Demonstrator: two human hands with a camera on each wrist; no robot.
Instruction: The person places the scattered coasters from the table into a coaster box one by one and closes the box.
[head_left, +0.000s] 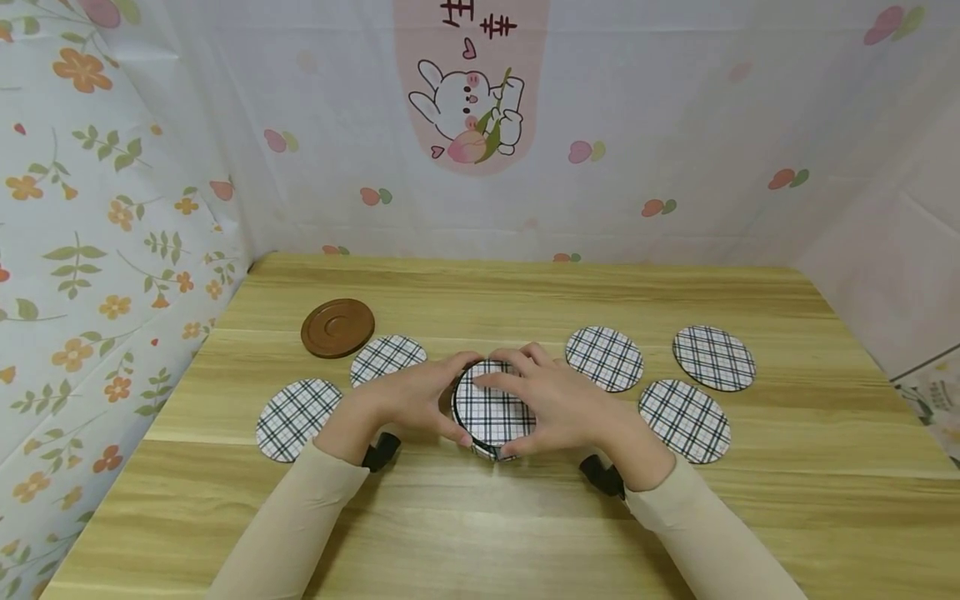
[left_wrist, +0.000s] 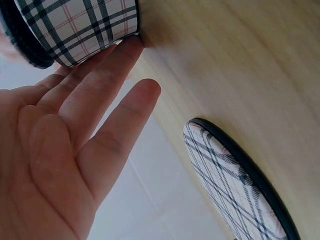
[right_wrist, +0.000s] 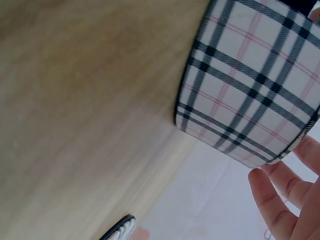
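My pale sleeves [head_left: 300, 517] are reaching in over the table [head_left: 487, 517], with open room lying between them right up to my grip. My left hand [head_left: 416, 396] is curling round the left side of the plaid container [right_wrist: 250, 80], thumb at the front, fingers toward the back. My right hand [head_left: 558, 408] is gripping from the other side, thumb at the near rim, fingers bending over the top; whether it is pinching the round top piece [head_left: 495, 408] alone, I cannot tell. The container is standing upright between my palms, around mid-table. Wood is showing between it and the two left plaid discs [head_left: 298, 419], and again before the three right plaid discs [head_left: 684, 421]. Beyond the left pair a brown disc [head_left: 337, 328] is sitting nearer the far edge.

The container's curved wall is carrying dark checks and thin pink lines on white, with black edging. The plaid discs are lying flat and round, repeating that pattern. The brown disc is showing raised rings, the tabletop a pale, streaky grain. Farthest off, a creased white cloth [head_left: 675, 100] is hanging, printed with fruit and a rabbit.
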